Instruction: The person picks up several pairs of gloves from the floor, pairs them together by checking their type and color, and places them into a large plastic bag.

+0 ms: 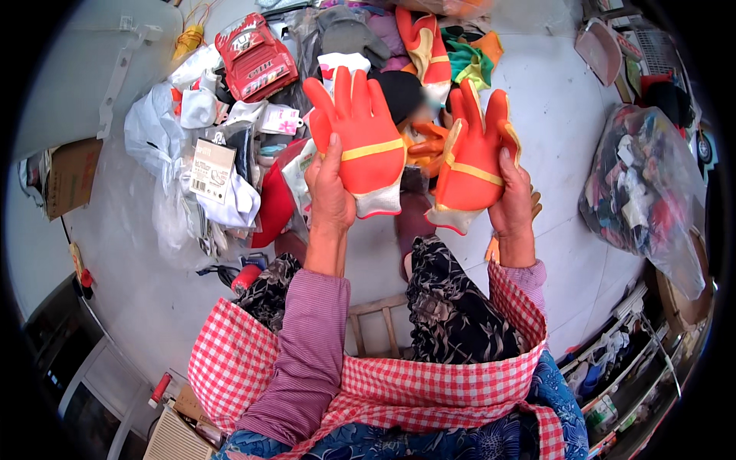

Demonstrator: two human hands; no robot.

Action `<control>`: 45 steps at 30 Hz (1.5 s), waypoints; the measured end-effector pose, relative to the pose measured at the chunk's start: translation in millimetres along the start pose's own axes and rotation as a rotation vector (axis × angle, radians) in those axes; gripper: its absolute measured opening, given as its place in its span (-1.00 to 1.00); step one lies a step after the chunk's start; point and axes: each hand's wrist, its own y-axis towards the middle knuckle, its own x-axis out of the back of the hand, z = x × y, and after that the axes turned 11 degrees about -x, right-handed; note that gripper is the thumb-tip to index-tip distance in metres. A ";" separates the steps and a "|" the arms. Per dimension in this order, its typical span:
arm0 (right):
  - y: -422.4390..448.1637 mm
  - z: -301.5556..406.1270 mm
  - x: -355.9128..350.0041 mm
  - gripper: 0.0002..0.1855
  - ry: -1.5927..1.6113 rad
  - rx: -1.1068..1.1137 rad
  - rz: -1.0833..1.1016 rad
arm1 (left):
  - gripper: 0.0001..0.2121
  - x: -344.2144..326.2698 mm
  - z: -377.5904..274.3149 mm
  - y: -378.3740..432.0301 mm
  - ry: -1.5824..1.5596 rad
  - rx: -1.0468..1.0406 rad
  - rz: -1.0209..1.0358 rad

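My left hand point(330, 190) grips the edge of an orange coated work glove point(368, 155) with a yellow stripe and a white knit cuff, thumb on its palm side. A matching orange glove point(474, 167) is held by my right hand point(513, 195), its fingers partly folded. The two gloves are apart, side by side, fingers up. Behind them lies a heap with another orange and cream glove point(428, 52), green gloves point(468, 60), grey gloves point(351, 37) and a black cloth item point(397, 92).
On the left of the heap are a red toy car point(256, 60), packaged socks point(221, 178) and a white plastic bag point(152, 129). At right stand a clear bag of textiles point(644, 184), a pink dustpan point(599, 50) and a rack point(621, 374). A wooden stool point(376, 322) is below me.
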 end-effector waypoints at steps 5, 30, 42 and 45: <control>9.0 2.9 7.0 -0.63 -0.167 0.094 -0.255 | -0.61 -1.5 1.0 -0.6 0.050 -0.045 -0.003; 177.6 -8.2 -29.3 -0.49 -0.963 0.464 -0.383 | -0.60 -9.9 12.4 -7.6 -0.102 -0.059 -0.047; 189.1 22.9 -41.3 -0.83 -0.405 0.166 -0.140 | -0.58 2.0 7.3 -1.9 -0.159 -0.052 -0.109; 127.8 36.3 -44.8 -0.82 -0.431 0.357 -0.031 | -0.57 0.6 8.1 -3.0 -0.177 -0.028 -0.073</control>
